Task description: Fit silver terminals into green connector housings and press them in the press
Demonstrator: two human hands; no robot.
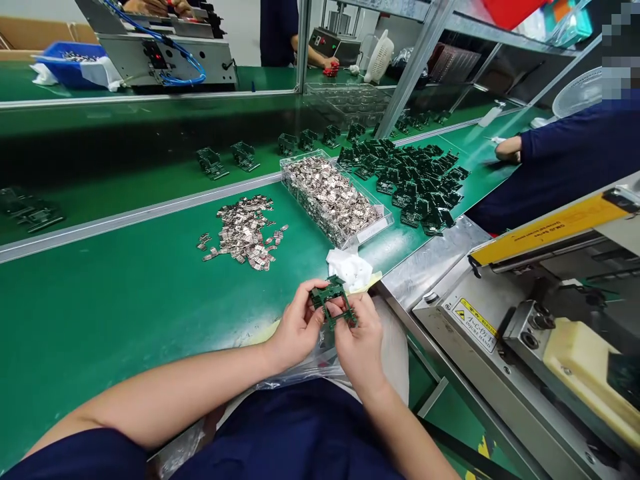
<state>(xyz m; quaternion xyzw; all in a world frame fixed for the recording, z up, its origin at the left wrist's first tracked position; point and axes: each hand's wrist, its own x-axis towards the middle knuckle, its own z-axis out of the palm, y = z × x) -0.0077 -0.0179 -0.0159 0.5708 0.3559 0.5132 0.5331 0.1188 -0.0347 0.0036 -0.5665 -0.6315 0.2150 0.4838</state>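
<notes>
A dark green plastic frame-like part (329, 291) with openings is held up between both hands at the table's front edge. My left hand (296, 327) closes on its left side, thumb in front. On its lower right side, my right hand (361, 337) grips with thumb and fingers. Whether a small metal piece is also in the fingers cannot be made out. Just behind the hands lies a crumpled white tissue (350, 268). Farther left is a loose pile of small metal pieces (246, 233). A clear plastic box (367, 230) full of such pieces stands behind the tissue.
Many dark green parts (413, 177) lie heaped at the back right. Several more stand on the conveyor belt (125, 153) beyond the metal rail. A machine (500, 320) with a warning label borders the right side. A co-worker's sleeve (575, 140) reaches in at the right.
</notes>
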